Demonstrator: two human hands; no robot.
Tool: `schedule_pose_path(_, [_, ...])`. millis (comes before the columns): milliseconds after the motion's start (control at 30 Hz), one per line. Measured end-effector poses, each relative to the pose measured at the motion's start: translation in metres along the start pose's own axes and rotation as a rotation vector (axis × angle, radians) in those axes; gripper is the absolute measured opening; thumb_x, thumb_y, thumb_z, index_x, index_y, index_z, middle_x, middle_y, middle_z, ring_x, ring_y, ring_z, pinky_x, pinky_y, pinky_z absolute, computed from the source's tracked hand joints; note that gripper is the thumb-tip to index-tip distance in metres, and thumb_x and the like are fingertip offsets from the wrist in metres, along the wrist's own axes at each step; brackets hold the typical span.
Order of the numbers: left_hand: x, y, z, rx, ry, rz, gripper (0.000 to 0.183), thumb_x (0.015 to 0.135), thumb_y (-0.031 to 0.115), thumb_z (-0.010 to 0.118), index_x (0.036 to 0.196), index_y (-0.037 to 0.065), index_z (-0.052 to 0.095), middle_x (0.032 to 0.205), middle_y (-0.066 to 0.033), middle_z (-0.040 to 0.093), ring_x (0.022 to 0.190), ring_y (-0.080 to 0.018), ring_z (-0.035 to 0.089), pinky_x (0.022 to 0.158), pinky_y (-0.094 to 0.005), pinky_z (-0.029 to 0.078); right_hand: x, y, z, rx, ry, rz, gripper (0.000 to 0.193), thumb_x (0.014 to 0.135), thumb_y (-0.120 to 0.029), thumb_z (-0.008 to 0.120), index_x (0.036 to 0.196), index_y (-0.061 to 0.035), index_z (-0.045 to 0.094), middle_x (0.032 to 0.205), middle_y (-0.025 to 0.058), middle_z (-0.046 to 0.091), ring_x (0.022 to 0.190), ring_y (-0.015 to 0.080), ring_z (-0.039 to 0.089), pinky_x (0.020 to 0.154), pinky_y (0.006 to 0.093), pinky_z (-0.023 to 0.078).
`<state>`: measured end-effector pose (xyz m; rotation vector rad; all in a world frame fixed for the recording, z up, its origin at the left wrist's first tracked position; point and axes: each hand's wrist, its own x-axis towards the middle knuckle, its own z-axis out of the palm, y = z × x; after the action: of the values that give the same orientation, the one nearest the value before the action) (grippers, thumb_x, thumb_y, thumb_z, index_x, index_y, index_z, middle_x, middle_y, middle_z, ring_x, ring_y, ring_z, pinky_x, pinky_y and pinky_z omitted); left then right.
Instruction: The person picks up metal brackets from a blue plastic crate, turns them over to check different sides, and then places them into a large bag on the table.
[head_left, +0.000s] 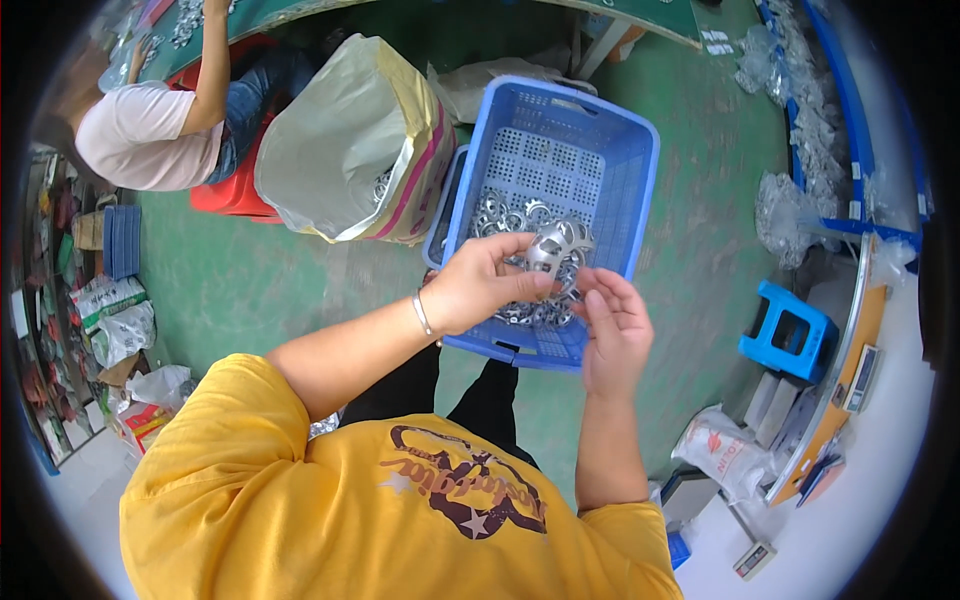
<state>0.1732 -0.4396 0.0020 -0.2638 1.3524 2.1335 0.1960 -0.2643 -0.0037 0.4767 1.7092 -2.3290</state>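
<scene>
You are mid-sort: your left hand (478, 282) pinches a small stack of metal rings (556, 248) above the blue crate (620, 180), where more lie. Your right hand (612, 325) waits open, fingers spread; next, it needs 1 ring separated cleanly.
</scene>
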Motion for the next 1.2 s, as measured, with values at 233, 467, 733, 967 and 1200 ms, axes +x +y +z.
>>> schedule_pose_path(233, [-0.018,0.031,-0.006,-0.429,-0.251,-0.054,0.033,0.088,0.015,0.045,0.115,-0.003,0.042,0.098,-0.017,0.057,0.087,-0.0252,0.06,0.078,-0.0352,0.05,0.003,-0.045,0.003,-0.114,-0.227,-0.037,0.035,0.086,-0.014,0.051,0.114,0.0068,0.045,0.099,0.0115,0.057,0.084,0.0149,0.056,0.074,0.0263,0.046])
schedule_pose_path(467, [-0.03,0.036,0.001,-0.595,-0.216,-0.148,0.038,0.09,0.022,0.038,0.116,-0.006,0.04,0.092,-0.0237,0.058,0.078,-0.0255,0.063,0.062,-0.0287,0.055,-0.005,-0.056,0.016,-0.071,-0.24,-0.08,0.033,0.086,-0.02,0.051,0.108,0.0051,0.047,0.082,0.0092,0.06,0.072,0.0118,0.057,0.062,0.0221,0.045])
schedule_pose_path(733, [-0.029,0.036,-0.001,-0.43,-0.25,-0.088,0.033,0.089,0.018,0.042,0.112,-0.005,0.044,0.092,-0.0198,0.059,0.075,-0.0209,0.063,0.061,-0.026,0.054,-0.01,-0.056,0.009,-0.167,-0.25,-0.183,0.034,0.084,-0.01,0.053,0.114,0.0059,0.046,0.082,0.0067,0.059,0.069,0.0084,0.054,0.059,0.0196,0.043])
schedule_pose_path(967, [-0.025,0.033,0.005,0.508,-0.063,0.323,0.043,0.068,-0.001,0.065,0.109,0.001,0.054,0.101,-0.0102,0.06,0.088,-0.019,0.058,0.078,-0.0271,0.046,-0.008,-0.048,-0.022,-0.225,-0.365,-0.089,0.037,0.084,-0.004,0.05,0.119,0.0041,0.044,0.087,0.0067,0.057,0.074,0.0111,0.054,0.06,0.0214,0.045])
schedule_pose_path(1200, [-0.019,0.022,0.0,0.871,-0.028,0.63,0.044,0.059,-0.001,0.068,0.101,0.004,0.06,0.103,-0.0092,0.06,0.093,-0.0234,0.056,0.081,-0.0323,0.043,-0.006,-0.028,-0.025,-0.194,-0.319,-0.068,0.033,0.087,-0.008,0.047,0.117,0.0048,0.045,0.095,0.0095,0.057,0.078,0.0139,0.056,0.062,0.0242,0.048])
